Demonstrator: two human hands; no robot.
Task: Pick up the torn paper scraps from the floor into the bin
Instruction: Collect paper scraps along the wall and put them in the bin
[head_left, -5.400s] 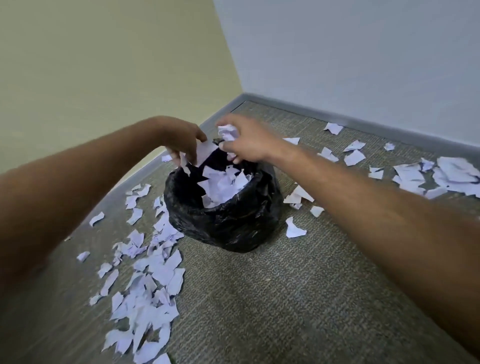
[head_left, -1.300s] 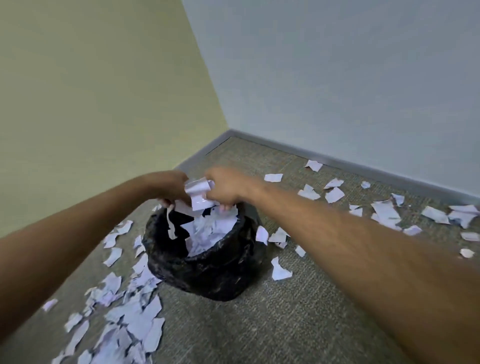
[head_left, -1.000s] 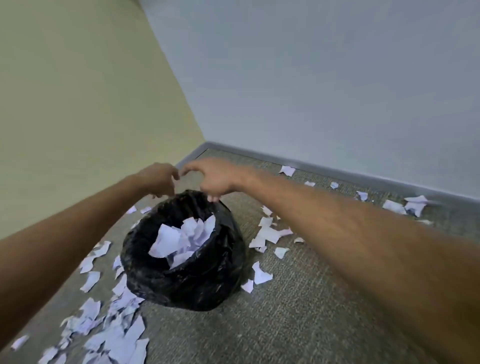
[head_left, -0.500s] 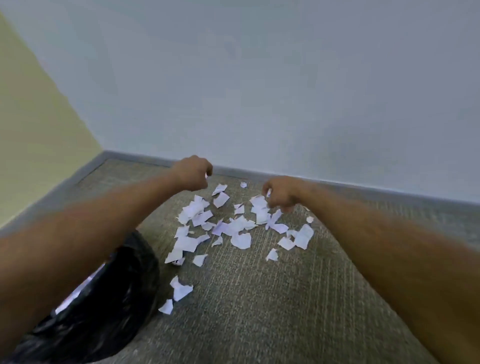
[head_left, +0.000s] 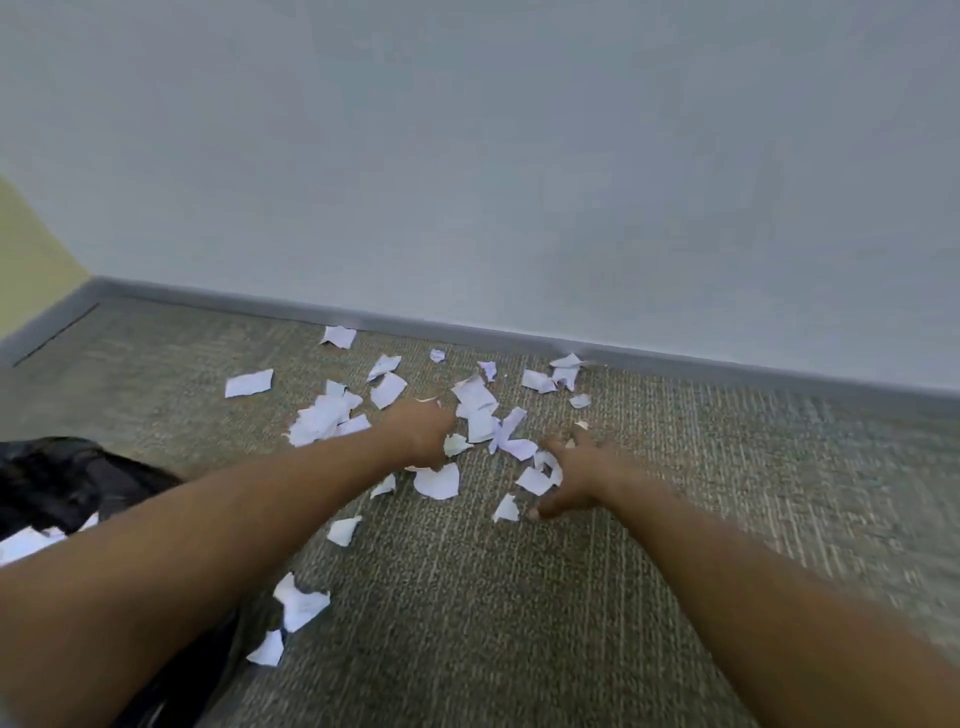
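Several white torn paper scraps (head_left: 480, 415) lie scattered on the carpet close to the wall. My left hand (head_left: 421, 434) is down among them with its fingers curled under and hidden behind the back of the hand; a scrap (head_left: 457, 444) lies right at its knuckles. My right hand (head_left: 571, 473) rests low on the carpet with fingers spread, touching small scraps (head_left: 535, 480). The bin (head_left: 62, 478), lined with a black bag and holding white scraps, sits at the left edge, partly hidden behind my left forearm.
A grey baseboard (head_left: 675, 358) and a pale wall close off the far side. Carpet (head_left: 779, 493) to the right carries no paper. A few more scraps (head_left: 298, 603) lie beside the bin near my left arm.
Both hands have dropped from over the bin, swung right to the scrap pile and lowered onto it. The right hand has spread its fingers. The view has turned right, leaving the bin at the left edge.
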